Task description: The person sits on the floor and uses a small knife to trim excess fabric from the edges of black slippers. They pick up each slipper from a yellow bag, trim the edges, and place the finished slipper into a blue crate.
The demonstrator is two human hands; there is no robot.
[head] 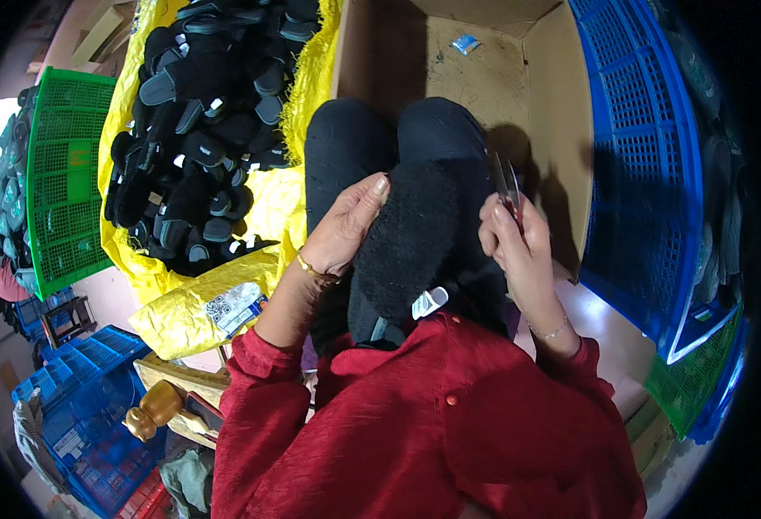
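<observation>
Across my lap lies a black fleecy slipper (pixel 406 240), its plush face turned up. My left hand (pixel 351 224) grips its left edge, thumb on top. A white looped tag (pixel 429 302) with writing sticks out near the slipper's lower end, close to my shirt. In my right hand (pixel 513 237) is a pair of small scissors or thread snips (pixel 508 181) with red handles. The metal blades point away from me, slightly parted, to the right of the slipper and apart from it. My fingers hide most of the handles.
A yellow woven sack (pixel 302 97) full of black slippers (pixel 192 149) stands front left. Beyond my knees is a cardboard box (pixel 559 130) with a small blue packet (pixel 465 44) inside. A blue crate (pixel 640 162) rises at right, a green crate (pixel 72 175) at left. A gold-coloured object (pixel 156 409) is lower left.
</observation>
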